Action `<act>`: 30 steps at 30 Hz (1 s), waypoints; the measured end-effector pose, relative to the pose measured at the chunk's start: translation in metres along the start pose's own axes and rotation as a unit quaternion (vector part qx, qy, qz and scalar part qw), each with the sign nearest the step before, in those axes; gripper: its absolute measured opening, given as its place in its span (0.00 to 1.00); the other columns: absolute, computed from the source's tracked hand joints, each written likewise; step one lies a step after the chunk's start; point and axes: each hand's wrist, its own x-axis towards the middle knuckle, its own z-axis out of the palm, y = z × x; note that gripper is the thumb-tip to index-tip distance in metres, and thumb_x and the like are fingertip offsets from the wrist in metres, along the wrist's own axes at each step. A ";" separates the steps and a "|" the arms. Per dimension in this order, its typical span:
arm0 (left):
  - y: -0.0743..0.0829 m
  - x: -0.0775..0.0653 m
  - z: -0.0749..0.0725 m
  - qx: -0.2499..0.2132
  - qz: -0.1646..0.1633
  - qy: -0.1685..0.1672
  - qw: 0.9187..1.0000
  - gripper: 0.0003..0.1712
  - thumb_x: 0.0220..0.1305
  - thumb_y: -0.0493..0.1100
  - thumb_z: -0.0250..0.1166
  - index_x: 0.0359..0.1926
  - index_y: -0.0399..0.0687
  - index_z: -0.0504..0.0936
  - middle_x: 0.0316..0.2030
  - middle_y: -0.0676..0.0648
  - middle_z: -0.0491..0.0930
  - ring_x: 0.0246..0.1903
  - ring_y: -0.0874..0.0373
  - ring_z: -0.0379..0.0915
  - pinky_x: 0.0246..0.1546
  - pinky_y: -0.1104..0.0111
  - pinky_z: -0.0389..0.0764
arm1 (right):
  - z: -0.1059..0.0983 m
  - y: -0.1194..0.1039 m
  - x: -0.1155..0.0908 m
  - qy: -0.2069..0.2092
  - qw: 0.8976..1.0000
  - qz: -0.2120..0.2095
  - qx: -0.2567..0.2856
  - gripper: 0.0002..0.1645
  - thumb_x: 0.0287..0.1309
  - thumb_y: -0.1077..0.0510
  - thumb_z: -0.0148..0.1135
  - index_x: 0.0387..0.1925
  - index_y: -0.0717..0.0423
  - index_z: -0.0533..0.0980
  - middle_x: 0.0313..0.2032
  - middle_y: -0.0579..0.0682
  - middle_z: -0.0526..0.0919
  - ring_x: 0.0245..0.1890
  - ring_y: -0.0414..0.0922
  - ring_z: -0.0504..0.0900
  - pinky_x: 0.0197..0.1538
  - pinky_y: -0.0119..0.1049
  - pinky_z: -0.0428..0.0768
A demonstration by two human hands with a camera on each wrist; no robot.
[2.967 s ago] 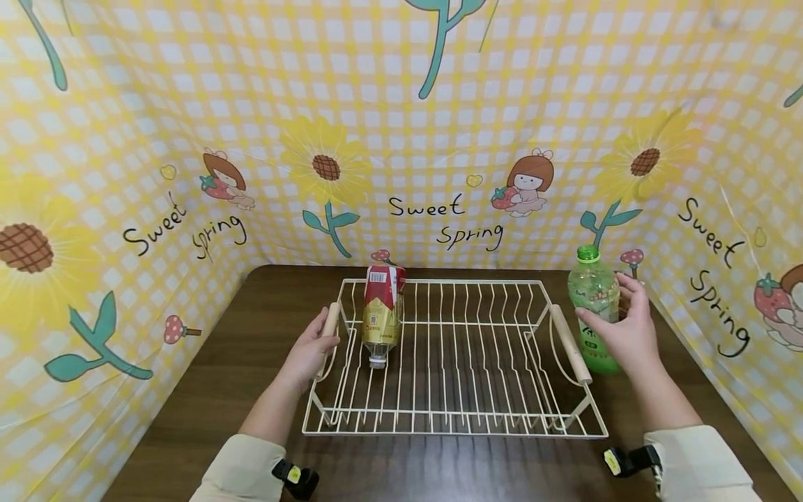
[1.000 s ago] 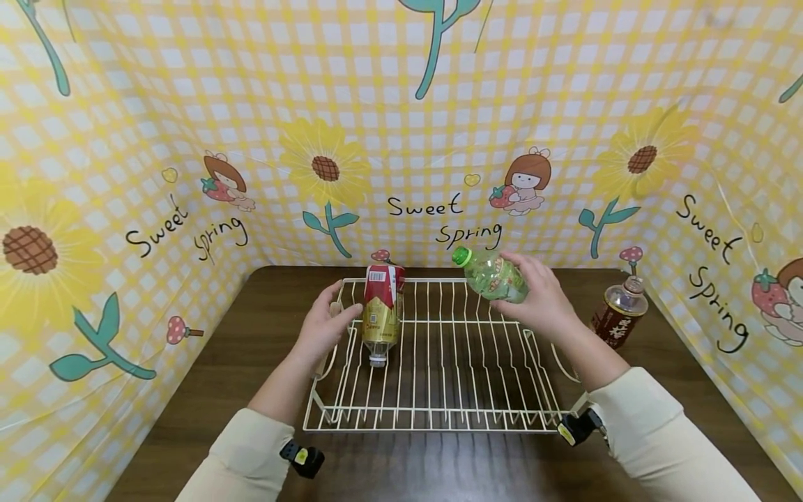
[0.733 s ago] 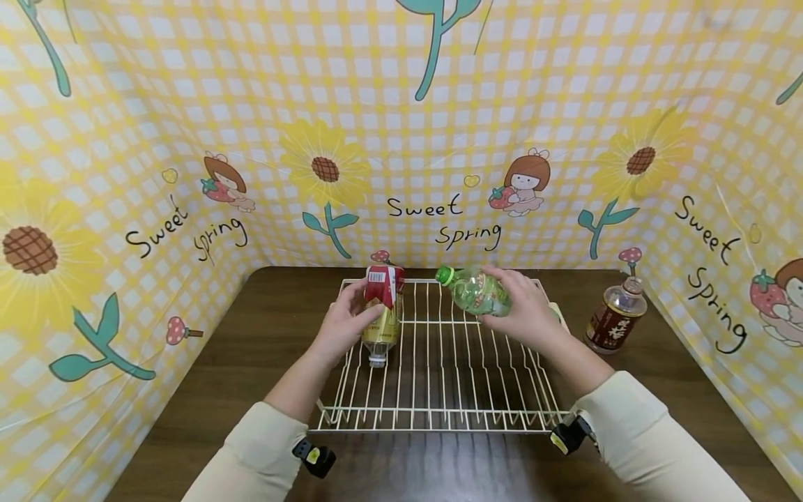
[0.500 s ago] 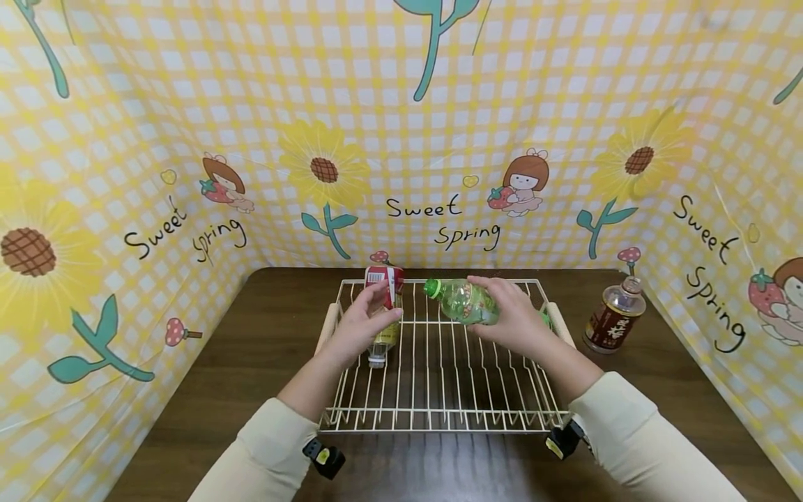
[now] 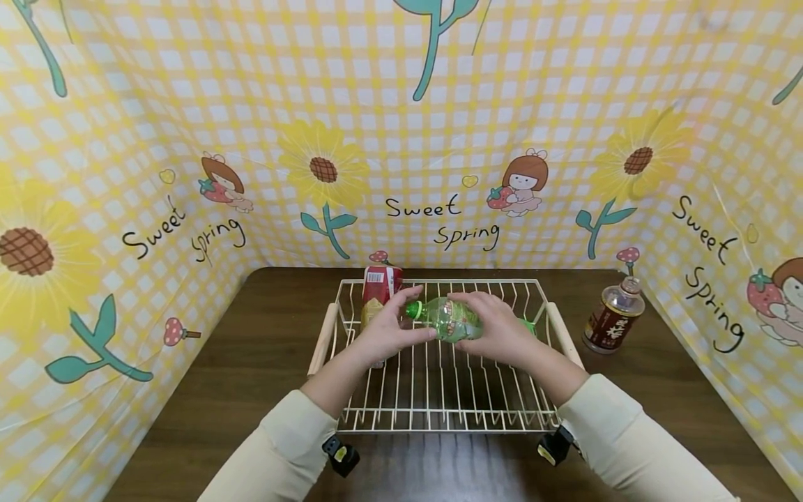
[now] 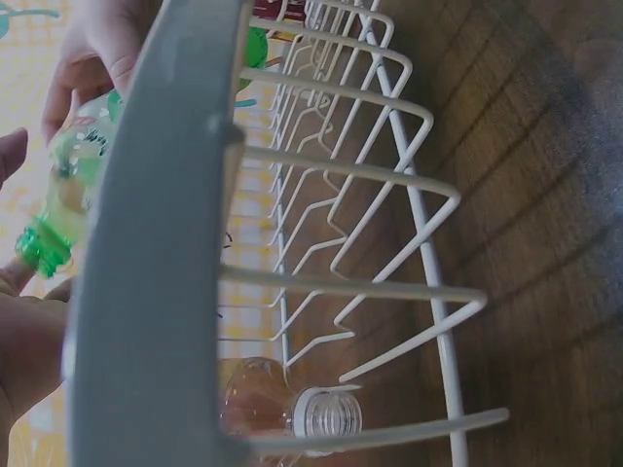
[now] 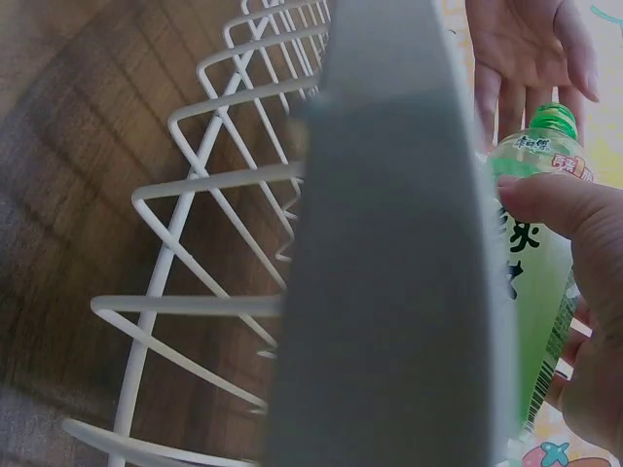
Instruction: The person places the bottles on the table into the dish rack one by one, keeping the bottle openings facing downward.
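My right hand [image 5: 498,328] grips a green plastic bottle [image 5: 447,322], held on its side above the white wire rack [image 5: 433,413] with its green neck pointing left. My left hand [image 5: 381,333] is around the bottle's neck end, palm turned toward it and fingers spread. In the right wrist view the left fingers [image 7: 531,92] look fairly straight behind the green top; whether they touch it is hard to tell. A red and gold bottle [image 5: 378,284] lies in the rack's left slots, neck toward me, partly covered by my left hand. Its clear neck end [image 6: 326,413] shows in the left wrist view.
A bottle with a dark red label [image 5: 613,322] stands upright on the brown table [image 5: 219,390], right of the rack. Wooden handles [image 5: 323,335] flank the rack. Patterned yellow check cloth [image 5: 401,139] walls the back and sides.
The right hand lifted the green bottle from the rack's right, tipped it sideways and carried it left over the rack. The left hand left the handle and moved right to the bottle's neck.
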 end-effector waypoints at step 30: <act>-0.010 -0.001 0.001 0.102 0.026 0.037 0.994 0.37 0.51 0.43 0.77 0.62 0.48 0.74 0.61 0.45 0.74 0.60 0.48 0.69 0.63 0.48 0.69 | -0.003 -0.008 0.004 -0.046 0.998 0.006 0.037 0.53 0.45 0.51 0.77 0.72 0.44 0.62 0.67 0.55 0.70 0.62 0.56 0.71 0.51 0.51 0.77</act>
